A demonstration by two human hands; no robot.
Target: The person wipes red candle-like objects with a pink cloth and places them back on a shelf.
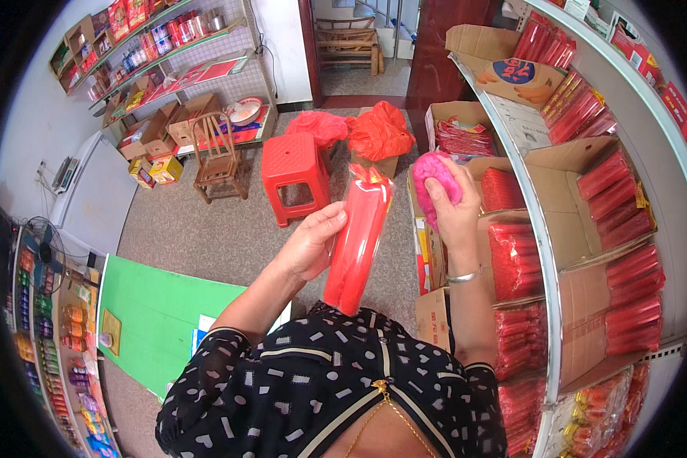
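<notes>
My left hand (pixel 315 240) grips a long red bundle in clear plastic wrap (pixel 359 240), held tilted in front of my chest. The wrap is gathered at its upper end, and the contents look like red candles or sticks; I cannot tell which. In my right hand (pixel 457 197) is a bunched bright pink cloth (pixel 435 180), pinched between thumb and fingers. The cloth is apart from the bundle, off to its right. Beyond the right hand, an open cardboard box holds similar red packs (pixel 501 189).
Metal shelving (pixel 544 246) with boxes of red packs runs along the right. Ahead stand a red plastic stool (pixel 289 157), red plastic bags (pixel 380 131) and a wooden chair (pixel 220 154). A green-topped table (pixel 172 315) is at the left, near a white chest freezer (pixel 94 194).
</notes>
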